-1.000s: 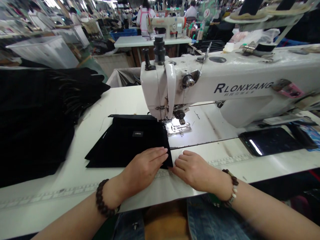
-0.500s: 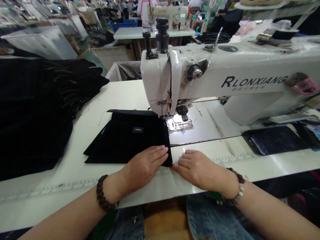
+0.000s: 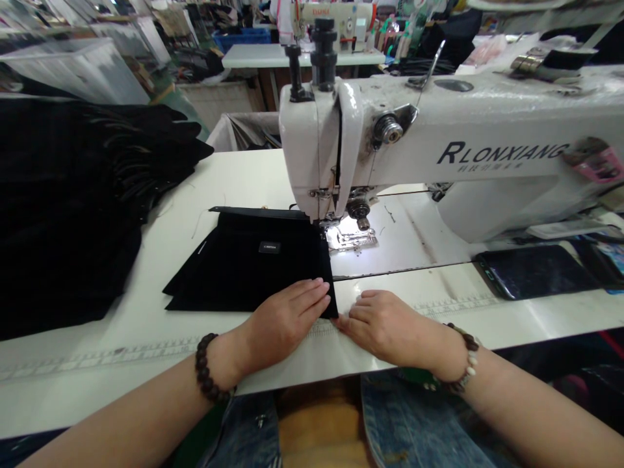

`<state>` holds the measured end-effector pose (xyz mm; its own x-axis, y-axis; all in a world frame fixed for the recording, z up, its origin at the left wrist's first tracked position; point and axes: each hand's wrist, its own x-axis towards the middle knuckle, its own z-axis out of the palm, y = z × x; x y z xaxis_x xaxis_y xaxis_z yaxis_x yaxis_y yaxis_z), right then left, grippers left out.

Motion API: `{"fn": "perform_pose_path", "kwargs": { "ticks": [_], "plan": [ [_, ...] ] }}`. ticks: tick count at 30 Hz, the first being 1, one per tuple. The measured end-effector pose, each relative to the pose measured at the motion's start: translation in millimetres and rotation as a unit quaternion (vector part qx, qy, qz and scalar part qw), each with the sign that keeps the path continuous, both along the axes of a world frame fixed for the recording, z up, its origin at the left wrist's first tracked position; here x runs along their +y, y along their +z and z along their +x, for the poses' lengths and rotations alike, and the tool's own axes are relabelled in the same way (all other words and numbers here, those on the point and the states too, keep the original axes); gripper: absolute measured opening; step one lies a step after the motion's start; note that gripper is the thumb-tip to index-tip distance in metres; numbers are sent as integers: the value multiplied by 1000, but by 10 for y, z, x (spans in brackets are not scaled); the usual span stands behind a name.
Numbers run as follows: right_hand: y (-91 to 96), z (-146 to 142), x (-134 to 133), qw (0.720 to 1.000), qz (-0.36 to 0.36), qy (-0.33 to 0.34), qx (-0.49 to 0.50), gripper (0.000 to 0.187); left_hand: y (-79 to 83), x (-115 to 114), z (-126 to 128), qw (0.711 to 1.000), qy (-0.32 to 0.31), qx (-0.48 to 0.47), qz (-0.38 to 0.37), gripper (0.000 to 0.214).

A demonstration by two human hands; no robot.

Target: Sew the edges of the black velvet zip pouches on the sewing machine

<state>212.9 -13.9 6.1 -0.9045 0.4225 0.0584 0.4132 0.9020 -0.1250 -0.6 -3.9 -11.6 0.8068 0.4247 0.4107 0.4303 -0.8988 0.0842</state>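
A black fabric piece [image 3: 238, 273] with a small label [image 3: 270, 247] lies on the white sewing table, its right edge under the needle area of the sewing machine [image 3: 316, 143]. My left hand [image 3: 287, 318] rests flat on the fabric's near right part, fingers stretched out together. At the near right corner, my right hand [image 3: 383, 325] has its fingers curled, with the thumb and forefinger closed at the fabric's tip. The machine's lit presser foot [image 3: 322, 229] sits at the upper part of that right edge.
A big stack of black pieces [image 3: 63, 214] covers the table's left side. A phone [image 3: 536, 272] lies at the right, below the machine arm. A printed ruler strip [image 3: 160, 352] runs along the front. Another sewing machine [image 3: 336, 26] stands behind.
The camera view has tilted slightly, so the scene sits a little higher. Both hands and the black fabric piece keep practically the same places on the table.
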Motion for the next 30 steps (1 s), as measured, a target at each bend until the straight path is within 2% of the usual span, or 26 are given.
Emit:
{"fn": "perform_pose_path", "kwargs": {
  "ticks": [4,9,14,20,26,30],
  "plan": [
    [-1,21,-9,1000,3,-3,15,17,21,-27,16,999,-2,46,22,31],
    [19,54,-42,995,4,-19,101,24,45,-33,31,995,-11,83,56,34],
    [13,45,-63,988,19,-40,147,21,27,-40,32,994,-10,95,60,34],
    [-25,15,-69,996,41,-36,77,24,26,-25,13,995,-9,81,50,32],
    [-16,20,-58,998,8,-35,42,23,56,25,23,998,9,63,11,32],
    [2,25,-49,998,-27,-43,22,22,51,40,17,998,-11,69,7,33]
  ]
}}
